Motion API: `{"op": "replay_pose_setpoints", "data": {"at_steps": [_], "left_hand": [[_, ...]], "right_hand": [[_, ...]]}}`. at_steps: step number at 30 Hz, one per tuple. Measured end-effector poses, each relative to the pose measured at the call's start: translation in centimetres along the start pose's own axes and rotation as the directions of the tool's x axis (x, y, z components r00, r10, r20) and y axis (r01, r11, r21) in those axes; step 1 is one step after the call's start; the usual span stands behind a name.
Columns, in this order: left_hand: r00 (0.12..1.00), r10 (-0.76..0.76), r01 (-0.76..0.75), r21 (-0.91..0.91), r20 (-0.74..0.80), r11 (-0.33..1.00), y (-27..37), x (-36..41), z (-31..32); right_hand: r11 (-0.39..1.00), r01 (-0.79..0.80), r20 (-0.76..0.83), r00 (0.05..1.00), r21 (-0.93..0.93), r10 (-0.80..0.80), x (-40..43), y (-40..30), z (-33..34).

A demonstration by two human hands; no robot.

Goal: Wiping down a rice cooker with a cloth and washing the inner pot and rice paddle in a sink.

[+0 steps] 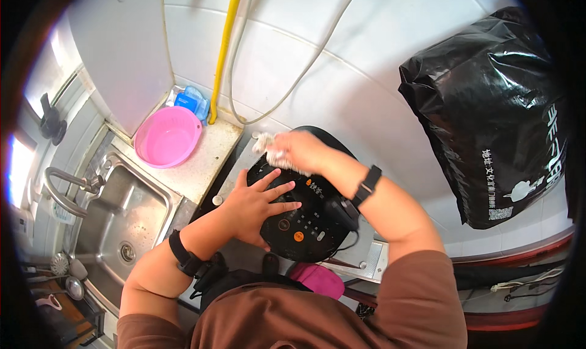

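A black rice cooker (316, 216) with a control panel and orange markings sits before me on a pale surface. Spread across its left side, my left hand (261, 202) rests with the fingers apart on the black top. A crumpled white cloth (264, 143) is bunched under my right hand (300, 150), which presses it against the cooker's far part. The right hand is slightly blurred, and its fingertips are partly hidden in the cloth. A dark cord (350, 244) curves out at the cooker's right side.
Left of me is a stainless steel sink (123, 211) with a curved faucet (68, 177). A pink plastic basin (167, 136) stands on the ledge beside a yellow hose (224, 51). A large black plastic bag (476, 106) hangs at the right. Kitchen utensils (73, 285) are at lower left.
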State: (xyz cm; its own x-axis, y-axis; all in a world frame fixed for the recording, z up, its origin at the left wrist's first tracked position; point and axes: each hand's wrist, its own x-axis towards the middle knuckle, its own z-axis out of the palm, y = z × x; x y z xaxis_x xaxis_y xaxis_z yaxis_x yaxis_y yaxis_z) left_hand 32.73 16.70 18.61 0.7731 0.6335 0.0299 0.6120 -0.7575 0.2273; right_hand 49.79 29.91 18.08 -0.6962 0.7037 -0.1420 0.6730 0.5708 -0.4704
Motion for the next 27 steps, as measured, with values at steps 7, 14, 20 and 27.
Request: {"op": "replay_pose_setpoints", "data": {"at_steps": [7, 14, 20, 27], "left_hand": [[0.998, 0.028, -0.029, -0.01, -0.062, 1.0, 0.4, 0.4, 0.1], [1.0, 0.006, -0.006, 0.023, -0.022, 1.0, 0.3, 0.4, 0.1], [1.0, 0.0, 0.0, 0.014, -0.019, 1.0, 0.3, 0.3, -0.1], [1.0, 0.011, -0.011, 0.0, 0.0, 1.0, 0.5, 0.7, -0.1]], "right_hand": [[0.494, -0.356, 0.033, 0.836, 0.793, 0.548, -6.5, 10.9, -2.5], [0.98, 0.024, -0.369, 0.924, -0.199, -0.097, 0.1, 5.1, -0.5], [0.915, -0.39, -0.296, 0.89, -0.106, 0.346, -5.4, 6.3, -2.3], [0.946, -0.246, -0.388, 0.909, -0.209, 0.151, -12.3, 6.7, 0.0]]}}
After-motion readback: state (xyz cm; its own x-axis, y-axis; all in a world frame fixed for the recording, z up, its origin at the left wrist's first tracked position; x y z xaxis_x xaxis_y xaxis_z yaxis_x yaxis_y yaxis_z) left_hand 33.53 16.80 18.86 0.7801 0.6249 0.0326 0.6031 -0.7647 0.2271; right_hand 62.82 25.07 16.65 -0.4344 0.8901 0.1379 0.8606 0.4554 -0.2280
